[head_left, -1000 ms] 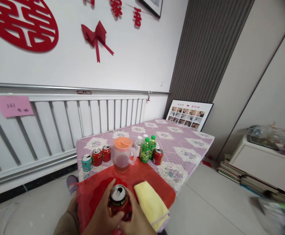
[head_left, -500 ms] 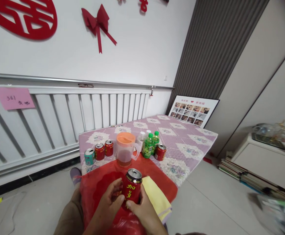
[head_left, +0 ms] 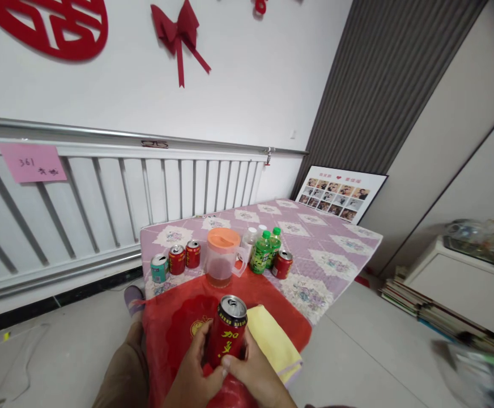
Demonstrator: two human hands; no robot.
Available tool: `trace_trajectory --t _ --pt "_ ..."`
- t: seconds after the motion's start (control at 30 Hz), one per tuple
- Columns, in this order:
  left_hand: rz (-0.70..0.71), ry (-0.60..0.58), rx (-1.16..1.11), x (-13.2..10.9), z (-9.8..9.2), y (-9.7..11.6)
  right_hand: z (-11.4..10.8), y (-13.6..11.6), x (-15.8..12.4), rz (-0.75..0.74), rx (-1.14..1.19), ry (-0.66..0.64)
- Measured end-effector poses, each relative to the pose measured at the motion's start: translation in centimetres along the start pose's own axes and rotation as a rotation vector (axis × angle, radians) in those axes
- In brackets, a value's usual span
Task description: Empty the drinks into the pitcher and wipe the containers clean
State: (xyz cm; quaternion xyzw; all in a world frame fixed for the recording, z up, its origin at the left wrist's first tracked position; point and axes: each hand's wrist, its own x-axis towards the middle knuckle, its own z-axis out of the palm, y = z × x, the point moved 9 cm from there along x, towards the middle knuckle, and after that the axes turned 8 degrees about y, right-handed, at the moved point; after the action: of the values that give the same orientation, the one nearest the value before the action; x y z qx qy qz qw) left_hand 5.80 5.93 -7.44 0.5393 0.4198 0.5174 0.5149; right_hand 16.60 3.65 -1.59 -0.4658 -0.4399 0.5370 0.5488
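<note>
A red can with yellow characters [head_left: 226, 334] stands upright between my two hands above the red sheet [head_left: 174, 306]. My left hand [head_left: 198, 362] wraps round its left side, and my right hand [head_left: 258, 365] holds its right side, thumb across the lower front. Just right of the can lies a folded yellow cloth [head_left: 272, 343]. Beyond it stands a clear pitcher with an orange lid [head_left: 221, 258], with some brown liquid at the bottom.
Left of the pitcher stand a teal can [head_left: 160, 268] and two red cans [head_left: 177, 259]. To its right are green bottles [head_left: 260, 253], white-capped bottles and another red can [head_left: 282, 264]. A radiator [head_left: 115, 192] runs behind the patterned tablecloth [head_left: 336, 255].
My left hand has closed from a looser pose onto the can's side. The can leans slightly differently, and the whole view has shifted a little.
</note>
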Motion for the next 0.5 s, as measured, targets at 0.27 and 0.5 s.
trace_trajectory --t 0.27,0.5 --pt "0.109 0.292 0.248 -0.3 -2.7 1.7 0.0 2.4 0.0 -0.025 -0.093 0.263" --pt "0.304 0.317 0.394 -1.7 -0.9 0.9 -1.2 2.2 -0.4 -0.044 -0.203 0.402"
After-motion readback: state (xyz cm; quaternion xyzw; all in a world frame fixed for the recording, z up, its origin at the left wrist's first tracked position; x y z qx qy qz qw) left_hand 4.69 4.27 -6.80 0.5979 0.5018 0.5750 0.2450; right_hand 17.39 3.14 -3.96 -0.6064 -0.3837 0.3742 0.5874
